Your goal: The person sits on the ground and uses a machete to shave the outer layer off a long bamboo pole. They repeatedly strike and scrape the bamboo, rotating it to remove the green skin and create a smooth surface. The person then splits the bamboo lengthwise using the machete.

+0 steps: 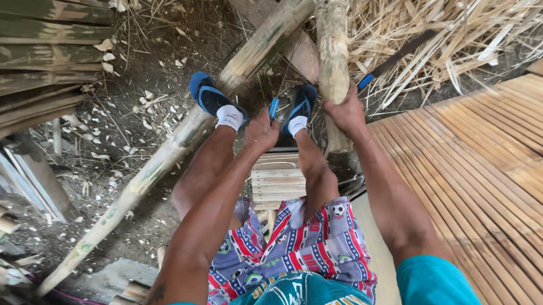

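I sit on a low wooden stool (276, 178) with my feet in blue sandals and white socks. My right hand (345, 111) grips the lower part of a thick bamboo section (332, 43) that stands upright just right of my right foot. My left hand (261, 132) is closed around a blue handle (274, 107) between my feet; the tool's other end is hidden. A long bamboo pole (164, 155) lies diagonally under my left foot.
Split bamboo slats (33, 37) are stacked at the left. A flattened bamboo mat (502, 173) covers the right. Dry bamboo shavings (455, 32) pile at the top right, with a dark blue-handled blade (393, 58) lying on them. Chips litter the dirt ground.
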